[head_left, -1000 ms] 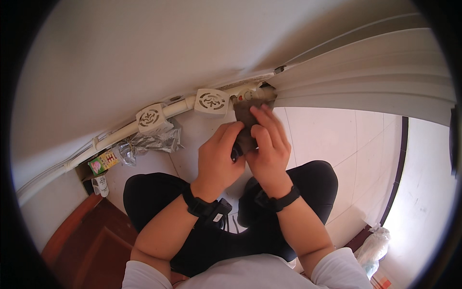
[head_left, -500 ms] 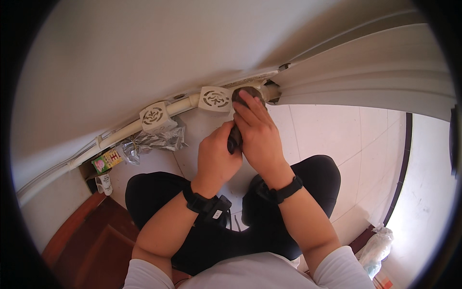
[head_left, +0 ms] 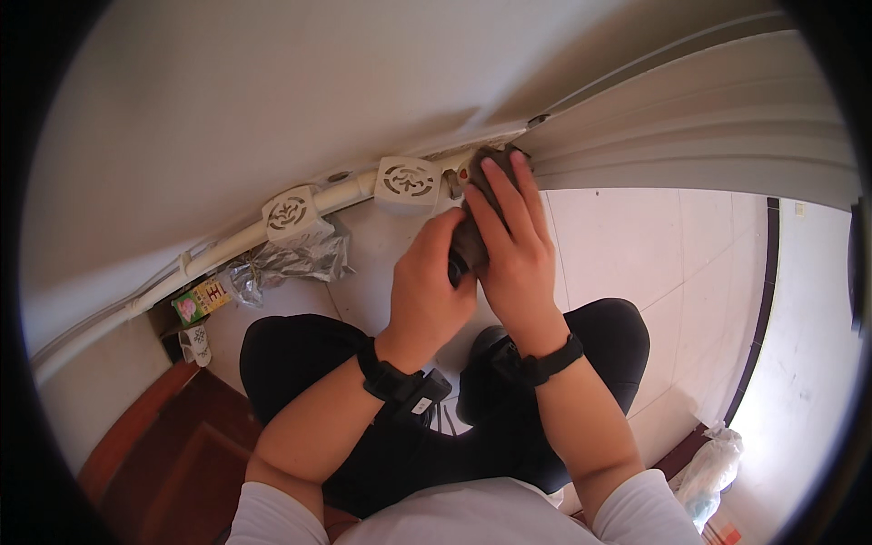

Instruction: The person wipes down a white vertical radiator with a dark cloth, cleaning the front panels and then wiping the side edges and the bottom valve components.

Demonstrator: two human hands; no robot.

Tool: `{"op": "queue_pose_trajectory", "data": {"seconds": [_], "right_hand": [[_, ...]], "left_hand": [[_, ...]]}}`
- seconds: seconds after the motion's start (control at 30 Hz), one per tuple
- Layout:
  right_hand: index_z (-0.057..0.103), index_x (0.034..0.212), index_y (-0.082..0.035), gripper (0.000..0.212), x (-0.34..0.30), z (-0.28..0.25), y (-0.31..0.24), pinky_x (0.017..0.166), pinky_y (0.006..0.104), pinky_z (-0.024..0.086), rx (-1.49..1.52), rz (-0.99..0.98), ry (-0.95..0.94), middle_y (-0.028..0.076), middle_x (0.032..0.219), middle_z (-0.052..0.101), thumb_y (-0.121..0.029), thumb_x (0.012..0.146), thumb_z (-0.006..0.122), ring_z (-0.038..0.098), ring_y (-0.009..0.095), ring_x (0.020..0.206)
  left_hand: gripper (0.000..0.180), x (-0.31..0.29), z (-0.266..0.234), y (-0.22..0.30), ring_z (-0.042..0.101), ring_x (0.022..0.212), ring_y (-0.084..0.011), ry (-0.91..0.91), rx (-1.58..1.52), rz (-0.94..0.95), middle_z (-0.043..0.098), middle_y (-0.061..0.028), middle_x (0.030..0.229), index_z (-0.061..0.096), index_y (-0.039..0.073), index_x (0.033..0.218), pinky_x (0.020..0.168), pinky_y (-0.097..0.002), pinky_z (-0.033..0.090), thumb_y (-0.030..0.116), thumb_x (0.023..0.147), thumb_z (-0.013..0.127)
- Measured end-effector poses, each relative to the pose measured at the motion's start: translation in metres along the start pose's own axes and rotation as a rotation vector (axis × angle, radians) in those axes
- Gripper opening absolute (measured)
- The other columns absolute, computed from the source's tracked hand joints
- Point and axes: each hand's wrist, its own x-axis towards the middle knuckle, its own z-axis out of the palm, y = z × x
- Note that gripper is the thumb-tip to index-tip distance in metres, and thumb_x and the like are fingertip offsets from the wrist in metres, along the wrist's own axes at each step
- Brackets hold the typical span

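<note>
Both hands are around a dark brown cloth-like thing point(head_left: 470, 241) with a black, rounded lower end; its exact kind I cannot make out. My left hand point(head_left: 422, 286) is closed round its lower part, with the thumb alongside. My right hand point(head_left: 518, 263) lies over its upper part, fingers stretched up along it and pressing it. Its top meets the end of a cream pipe point(head_left: 343, 196), next to a long ribbed pale panel point(head_left: 672, 136). A metal fitting point(head_left: 452, 184) shows on the pipe just left of the thing. The contact itself is hidden behind my fingers.
Two white box-shaped covers with cut-out patterns point(head_left: 408, 181) point(head_left: 289, 214) sit on the pipe along the wall. Below lie a crumpled silver bag point(head_left: 304, 261) and a yellow-green carton point(head_left: 202, 301). Reddish-brown wood point(head_left: 195, 454) stands lower left, a plastic bag point(head_left: 711, 472) lower right.
Both hands and the brown thing have moved right and slightly up along the pipe, closer to the panel. The metal fitting on the pipe has come into sight.
</note>
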Motion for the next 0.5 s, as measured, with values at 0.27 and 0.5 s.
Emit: {"op": "queue_pose_trajectory", "data": {"seconds": [0.27, 0.5], "right_hand": [[0.069, 0.112, -0.001, 0.037, -0.029, 0.009, -0.016, 0.085, 0.0417, 0.06, -0.017, 0.16, -0.255, 0.015, 0.138, 0.06, 0.001, 0.075, 0.068, 0.056, 0.037, 0.132], [0.066, 0.115, 0.001, 0.038, -0.021, 0.043, -0.011, 0.097, 0.0455, 0.053, 0.208, 0.131, -0.146, 0.019, 0.132, 0.062, 0.005, 0.077, 0.063, 0.059, 0.04, 0.123]], "left_hand": [[0.039, -0.006, -0.017, -0.006, 0.066, 0.085, -0.0472, -0.247, 0.128, -0.217, 0.067, -0.0255, 0.085, 0.057, 0.002, 0.113, 0.071, -0.0502, 0.053, -0.002, 0.075, 0.065], [0.035, -0.001, -0.019, -0.017, 0.065, 0.082, -0.0474, -0.13, 0.223, -0.259, 0.068, -0.0269, 0.085, 0.057, 0.001, 0.108, 0.069, -0.0516, 0.053, 0.001, 0.074, 0.065]]}}
